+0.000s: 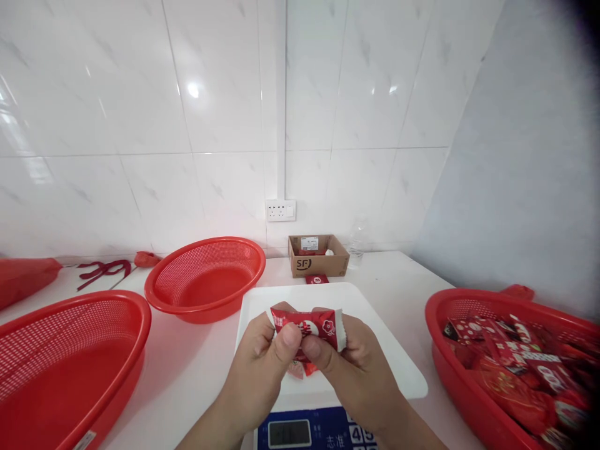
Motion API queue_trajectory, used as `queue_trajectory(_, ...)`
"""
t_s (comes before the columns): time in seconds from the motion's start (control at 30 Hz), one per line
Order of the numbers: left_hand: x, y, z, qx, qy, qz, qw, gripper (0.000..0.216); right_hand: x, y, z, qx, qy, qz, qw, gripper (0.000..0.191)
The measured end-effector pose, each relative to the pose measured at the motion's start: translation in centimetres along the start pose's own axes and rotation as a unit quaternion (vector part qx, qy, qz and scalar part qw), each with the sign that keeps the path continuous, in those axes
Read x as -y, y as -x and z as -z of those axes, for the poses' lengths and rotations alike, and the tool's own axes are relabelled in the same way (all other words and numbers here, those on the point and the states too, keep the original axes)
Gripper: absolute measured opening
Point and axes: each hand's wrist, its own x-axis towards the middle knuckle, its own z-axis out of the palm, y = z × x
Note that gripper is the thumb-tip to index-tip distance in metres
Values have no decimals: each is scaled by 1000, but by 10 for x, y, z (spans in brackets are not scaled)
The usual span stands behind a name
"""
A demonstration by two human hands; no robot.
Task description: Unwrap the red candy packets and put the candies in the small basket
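Between both hands I hold a small red wrapped snack packet (328,322) with white crimped ends and a flower print. My left hand (265,350) grips its left half, thumb pressed on the front. My right hand (359,356) pinches the right half the same way, the two thumbs nearly meeting. Both hands are over the white pan (389,369) of a digital scale. Partly hidden beneath them, a few red and pink packets (296,369) lie on the pan. The scale's blue panel (323,425) shows below, its display too dim to read.
A red basket (435,331) full of wrapped snacks stands at right. Two more red baskets, one near (135,350) and one farther back (154,290), are at left. An open cardboard box (328,265) and a clear bottle (359,237) stand by the wall, with a red packet (317,279) before the box.
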Motion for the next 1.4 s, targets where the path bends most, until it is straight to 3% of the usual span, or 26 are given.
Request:
queue_trajectory(0.23,-5,0,-4,-35,75,13,996,46,3,-4,-1,24,-67,-37,997,25)
queue_trajectory(0.43,-7,-1,-3,-73,63,-13,995,44,0,-4,-3,18,-77,-63,995,38)
queue_trajectory(0.6,-5,1,-1,-40,40,-29,998,39,-2,-1,-2,5,-15,-98,995,46)
queue_trajectory(0.83,-6,3,1,-33,-4,-20,999,39,-1,1,0,-8,9,-119,993,40)
queue_trajectory(1.0,-10,-2,-1,-13,35,19,999,43,-1,-1,-1,-2,10,-104,995,37)
queue_trajectory(1.17,-6,-4,1,19,6,-11,1000,52,-3,0,0,-40,-10,-118,992,41)
queue_trajectory(1.4,-4,-4,2,63,-26,13,998,44,-5,-1,3,-52,-30,-84,995,42)
